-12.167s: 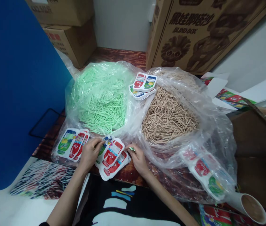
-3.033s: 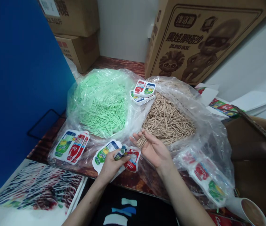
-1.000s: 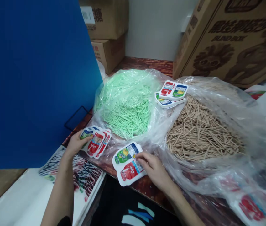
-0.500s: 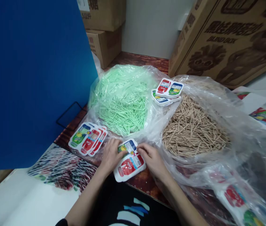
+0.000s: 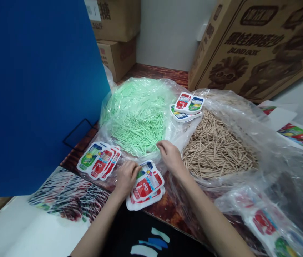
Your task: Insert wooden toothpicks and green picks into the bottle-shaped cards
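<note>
Pinching a Cola card (image 5: 149, 186) by its upper left, left hand (image 5: 125, 175) has its grip clamped on it. Card at 6 o'clock from where I stand, fanned over another on the bench (image 5: 168, 211). Red bottle reads "Cola"; green bottle half under the fingers; white die-cut border, small badge mid-top. Right hand (image 5: 171, 155): grip together, fingertips by the green sticks (image 5: 140, 125); can't tell if anything's between them.

From the card: card pile (image 5: 99, 162) at 10 o'clock, "Cola" readable, green label blurry; brown sticks (image 5: 218, 150) in clear plastic, 2 o'clock; card stack (image 5: 187, 107) at 1 o'clock, also "Cola". Farther at 1 o'clock, carton (image 5: 237, 53) printed "BLIND BOX", Chinese characters above, dark cartoon figures below.
</note>
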Available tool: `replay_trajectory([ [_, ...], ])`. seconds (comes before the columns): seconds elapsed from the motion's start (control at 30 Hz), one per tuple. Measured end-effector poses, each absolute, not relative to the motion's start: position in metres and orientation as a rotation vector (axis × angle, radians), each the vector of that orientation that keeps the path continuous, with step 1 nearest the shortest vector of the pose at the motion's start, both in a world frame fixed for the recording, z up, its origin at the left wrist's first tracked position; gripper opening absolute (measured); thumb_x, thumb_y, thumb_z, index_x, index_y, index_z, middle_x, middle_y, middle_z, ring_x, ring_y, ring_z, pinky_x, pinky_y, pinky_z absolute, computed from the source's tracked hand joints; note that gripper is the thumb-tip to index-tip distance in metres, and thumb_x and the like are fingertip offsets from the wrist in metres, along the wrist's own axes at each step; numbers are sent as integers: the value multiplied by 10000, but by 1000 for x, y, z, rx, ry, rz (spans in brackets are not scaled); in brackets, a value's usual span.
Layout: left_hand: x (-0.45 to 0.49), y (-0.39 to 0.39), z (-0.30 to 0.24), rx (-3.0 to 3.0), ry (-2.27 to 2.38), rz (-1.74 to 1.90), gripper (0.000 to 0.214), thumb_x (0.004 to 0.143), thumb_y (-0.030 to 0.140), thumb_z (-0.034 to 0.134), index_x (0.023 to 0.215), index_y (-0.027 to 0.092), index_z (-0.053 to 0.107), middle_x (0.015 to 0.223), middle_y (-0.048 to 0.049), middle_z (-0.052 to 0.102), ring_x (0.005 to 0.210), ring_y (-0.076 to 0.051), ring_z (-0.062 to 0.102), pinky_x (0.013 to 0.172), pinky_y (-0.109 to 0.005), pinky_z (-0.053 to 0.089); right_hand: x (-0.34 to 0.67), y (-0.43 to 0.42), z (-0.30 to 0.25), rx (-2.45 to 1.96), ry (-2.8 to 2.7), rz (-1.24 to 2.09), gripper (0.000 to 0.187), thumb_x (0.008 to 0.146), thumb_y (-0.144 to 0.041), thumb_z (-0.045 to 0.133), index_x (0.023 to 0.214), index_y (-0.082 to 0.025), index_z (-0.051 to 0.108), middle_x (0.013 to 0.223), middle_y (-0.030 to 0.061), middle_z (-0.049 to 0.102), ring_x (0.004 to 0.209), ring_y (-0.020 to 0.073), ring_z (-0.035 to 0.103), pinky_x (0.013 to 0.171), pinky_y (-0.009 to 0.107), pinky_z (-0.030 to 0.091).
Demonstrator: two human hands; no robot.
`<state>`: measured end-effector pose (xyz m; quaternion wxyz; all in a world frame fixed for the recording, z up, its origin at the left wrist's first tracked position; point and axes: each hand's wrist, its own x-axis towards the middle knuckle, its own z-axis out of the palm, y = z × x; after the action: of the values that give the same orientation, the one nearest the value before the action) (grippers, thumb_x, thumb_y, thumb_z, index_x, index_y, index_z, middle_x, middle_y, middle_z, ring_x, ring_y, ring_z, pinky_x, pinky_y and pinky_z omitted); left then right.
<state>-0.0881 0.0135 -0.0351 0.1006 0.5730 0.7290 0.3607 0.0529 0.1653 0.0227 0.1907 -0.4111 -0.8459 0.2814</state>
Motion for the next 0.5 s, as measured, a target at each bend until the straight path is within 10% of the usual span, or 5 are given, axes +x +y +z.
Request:
replay_trajectory([
  [0.5,-85,12,-46,1694,2202,1113,126,929,249,487,954,188,595,862,-59,609,835,-214,581,736,-338,456,5,196,4,-1291,-2609,515,370,855,-116,426,1208,-175,519,1012,70,674,917,203,603,772,273,396],
])
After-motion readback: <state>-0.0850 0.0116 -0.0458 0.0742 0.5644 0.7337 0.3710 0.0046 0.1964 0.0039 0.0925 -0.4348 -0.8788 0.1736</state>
